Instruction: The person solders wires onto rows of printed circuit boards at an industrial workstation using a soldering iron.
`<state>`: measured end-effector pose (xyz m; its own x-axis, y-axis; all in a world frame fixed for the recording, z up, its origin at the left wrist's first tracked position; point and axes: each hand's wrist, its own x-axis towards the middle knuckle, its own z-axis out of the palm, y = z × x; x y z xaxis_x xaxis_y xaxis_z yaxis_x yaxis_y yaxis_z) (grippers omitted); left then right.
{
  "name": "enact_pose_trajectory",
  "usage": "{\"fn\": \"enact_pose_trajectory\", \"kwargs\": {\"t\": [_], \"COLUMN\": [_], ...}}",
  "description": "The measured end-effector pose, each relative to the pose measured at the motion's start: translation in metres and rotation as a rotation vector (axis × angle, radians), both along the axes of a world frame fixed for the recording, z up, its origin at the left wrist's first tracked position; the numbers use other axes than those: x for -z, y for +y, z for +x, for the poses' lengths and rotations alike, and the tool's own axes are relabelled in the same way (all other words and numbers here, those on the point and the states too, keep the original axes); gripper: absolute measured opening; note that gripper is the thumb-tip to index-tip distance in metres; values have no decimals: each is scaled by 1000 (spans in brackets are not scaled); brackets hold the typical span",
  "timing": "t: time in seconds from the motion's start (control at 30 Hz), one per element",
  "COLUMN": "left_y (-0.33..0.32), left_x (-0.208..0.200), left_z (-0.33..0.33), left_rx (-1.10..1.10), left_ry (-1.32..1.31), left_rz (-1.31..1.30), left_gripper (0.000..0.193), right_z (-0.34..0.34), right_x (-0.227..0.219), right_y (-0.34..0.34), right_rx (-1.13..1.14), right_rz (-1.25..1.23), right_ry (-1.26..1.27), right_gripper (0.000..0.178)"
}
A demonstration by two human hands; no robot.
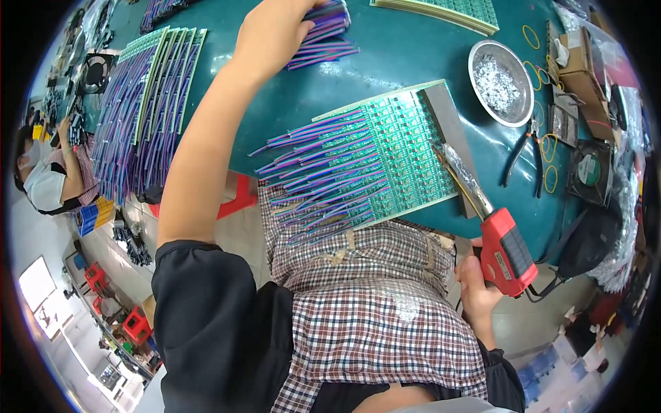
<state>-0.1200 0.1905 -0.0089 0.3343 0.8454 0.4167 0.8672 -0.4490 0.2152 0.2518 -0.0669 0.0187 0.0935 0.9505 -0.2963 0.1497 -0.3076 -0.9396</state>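
Observation:
In my right hand is a red-and-black soldering gun, its metal tip pointing up and left over the right side of a green circuit board panel. Rows of purple, blue and pink wires stick out from the panel's left side. A dark grey bar lies along its right edge. My left hand reaches to the far side of the table, its fingers closed on a bundle of loose wires; some fingertips are hidden.
At the right stand a metal bowl of silvery scraps, pliers, yellow rubber bands and a black fan. Wired boards stand at the left; more panels lie at the back. Another person sits at far left.

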Motion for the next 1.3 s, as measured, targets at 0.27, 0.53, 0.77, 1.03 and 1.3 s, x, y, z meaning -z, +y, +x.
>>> {"fn": "enact_pose_trajectory", "kwargs": {"t": [0.27, 0.53, 0.77, 1.03, 1.3], "left_y": [-19, -31, -34, -54, -67], "left_x": [26, -10, -10, -31, -28], "left_z": [-17, 13, 17, 34, 30], "left_rx": [445, -182, -196, -278, -324], "left_ry": [-601, -100, -105, -396, -490], "left_rz": [355, -57, -70, -386, -497], "left_gripper": [16, 12, 10, 9, 8], "right_z": [-2, 4, 4, 9, 12], "right_x": [-1, 4, 4, 6, 5], "right_y": [9, 9, 11, 14, 13], "right_rx": [-47, -52, -34, -67, -73], "right_rz": [26, 32, 45, 58, 77], "right_ry": [8, 8, 50, 43, 29], "right_gripper": [29, 29, 29, 30, 31]}}
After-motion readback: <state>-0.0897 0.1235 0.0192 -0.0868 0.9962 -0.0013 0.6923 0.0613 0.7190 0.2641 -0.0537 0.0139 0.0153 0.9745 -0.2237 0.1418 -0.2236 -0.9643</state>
